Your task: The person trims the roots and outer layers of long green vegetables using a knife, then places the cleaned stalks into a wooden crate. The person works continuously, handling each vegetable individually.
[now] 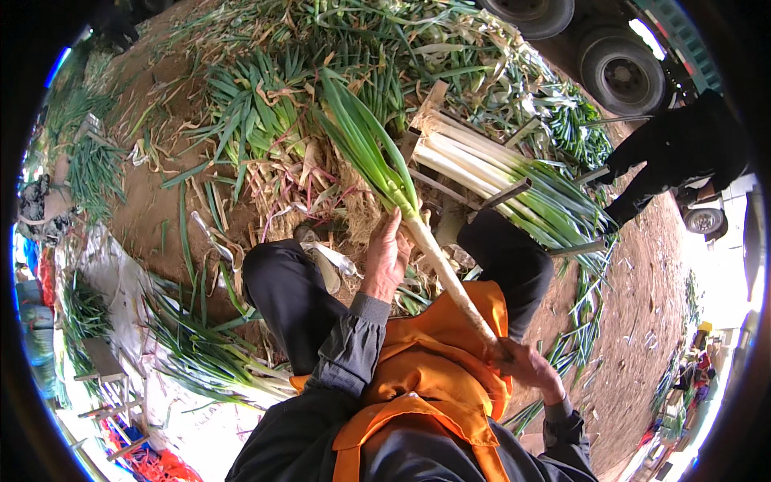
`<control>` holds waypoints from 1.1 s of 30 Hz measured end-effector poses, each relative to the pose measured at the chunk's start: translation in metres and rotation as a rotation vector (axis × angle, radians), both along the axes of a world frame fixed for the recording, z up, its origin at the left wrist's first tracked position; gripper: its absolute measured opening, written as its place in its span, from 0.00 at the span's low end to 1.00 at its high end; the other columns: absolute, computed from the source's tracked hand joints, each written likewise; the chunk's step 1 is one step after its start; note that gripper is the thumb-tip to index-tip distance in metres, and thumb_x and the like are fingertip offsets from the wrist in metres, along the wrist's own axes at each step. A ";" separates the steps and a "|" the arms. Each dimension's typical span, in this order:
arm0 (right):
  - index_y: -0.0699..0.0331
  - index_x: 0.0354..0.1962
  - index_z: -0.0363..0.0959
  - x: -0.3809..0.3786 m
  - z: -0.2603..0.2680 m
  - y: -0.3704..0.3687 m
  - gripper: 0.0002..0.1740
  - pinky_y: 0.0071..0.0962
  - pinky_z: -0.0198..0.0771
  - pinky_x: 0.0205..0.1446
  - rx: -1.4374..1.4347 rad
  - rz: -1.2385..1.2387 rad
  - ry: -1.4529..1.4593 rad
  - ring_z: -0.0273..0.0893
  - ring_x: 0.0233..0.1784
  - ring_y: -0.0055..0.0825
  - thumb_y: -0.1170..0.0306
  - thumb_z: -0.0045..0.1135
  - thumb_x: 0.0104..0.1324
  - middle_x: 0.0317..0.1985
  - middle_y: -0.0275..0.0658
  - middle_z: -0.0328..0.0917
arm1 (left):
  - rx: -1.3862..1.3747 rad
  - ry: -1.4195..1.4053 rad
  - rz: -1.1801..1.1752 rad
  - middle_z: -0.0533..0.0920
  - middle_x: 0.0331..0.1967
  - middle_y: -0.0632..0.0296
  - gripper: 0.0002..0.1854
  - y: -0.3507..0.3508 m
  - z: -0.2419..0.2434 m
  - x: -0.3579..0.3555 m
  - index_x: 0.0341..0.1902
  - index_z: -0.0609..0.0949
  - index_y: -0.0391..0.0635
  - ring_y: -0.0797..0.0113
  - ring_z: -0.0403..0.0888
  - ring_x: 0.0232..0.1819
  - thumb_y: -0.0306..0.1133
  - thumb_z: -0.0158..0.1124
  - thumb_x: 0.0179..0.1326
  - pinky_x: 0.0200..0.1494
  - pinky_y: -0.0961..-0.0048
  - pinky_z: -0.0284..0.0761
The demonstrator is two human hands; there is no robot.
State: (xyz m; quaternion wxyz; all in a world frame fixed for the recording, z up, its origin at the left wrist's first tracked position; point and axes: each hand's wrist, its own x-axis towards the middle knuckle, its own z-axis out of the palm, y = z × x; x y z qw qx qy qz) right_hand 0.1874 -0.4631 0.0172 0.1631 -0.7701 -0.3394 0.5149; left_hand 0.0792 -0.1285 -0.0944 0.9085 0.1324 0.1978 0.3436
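Observation:
A long green onion slants across my lap, its green leaves pointing up and away and its pale, soil-marked shaft running down to the right. My left hand grips it just below where the leaves begin. Around its lower end my right hand is closed, hiding the tip. Just right of my left hand, a row of trimmed white-shafted green onions lies in a rack with upright posts. Beyond my knees stands a pile of untrimmed green onions, with dry husks and roots towards me.
An orange apron covers my lap. More green onions lie on a white sheet at left. Leaf scraps cover the far ground. A person in dark clothes is at right, near truck wheels.

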 end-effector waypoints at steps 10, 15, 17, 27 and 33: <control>0.70 0.49 0.75 -0.009 -0.009 0.155 0.18 0.30 0.69 0.36 0.621 -0.016 -0.268 0.67 0.30 0.22 0.67 0.63 0.65 0.28 0.45 0.74 | 0.493 0.313 0.368 0.82 0.58 0.60 0.21 0.078 0.103 -0.048 0.64 0.76 0.43 0.68 0.83 0.51 0.37 0.59 0.72 0.56 0.64 0.80; 0.70 0.50 0.74 -0.058 -0.031 0.228 0.20 0.35 0.69 0.35 0.692 -0.003 -0.011 0.71 0.28 0.30 0.62 0.62 0.69 0.29 0.50 0.78 | 0.562 0.351 0.557 0.81 0.58 0.53 0.17 0.099 0.116 -0.078 0.58 0.73 0.37 0.67 0.86 0.46 0.38 0.48 0.77 0.39 0.75 0.81; 0.72 0.49 0.73 -0.073 -0.041 0.243 0.24 0.35 0.69 0.34 0.696 -0.028 0.106 0.71 0.28 0.30 0.56 0.60 0.71 0.27 0.48 0.78 | 0.678 0.491 0.580 0.83 0.54 0.49 0.18 0.096 0.103 -0.091 0.56 0.73 0.34 0.63 0.86 0.47 0.38 0.46 0.77 0.46 0.70 0.80; 0.65 0.58 0.72 -0.061 -0.069 0.241 0.25 0.38 0.78 0.32 0.846 0.173 -0.208 0.86 0.32 0.45 0.64 0.65 0.66 0.31 0.53 0.84 | 1.498 1.628 0.347 0.79 0.26 0.47 0.04 0.032 0.084 -0.162 0.36 0.73 0.39 0.53 0.83 0.26 0.26 0.56 0.66 0.27 0.59 0.76; 0.66 0.52 0.75 -0.030 -0.084 0.239 0.20 0.33 0.77 0.27 1.108 0.193 -0.388 0.85 0.29 0.39 0.69 0.66 0.64 0.35 0.49 0.85 | 2.087 1.503 0.170 0.77 0.19 0.61 0.07 0.018 0.130 -0.154 0.36 0.73 0.44 0.68 0.76 0.16 0.30 0.62 0.60 0.19 0.70 0.73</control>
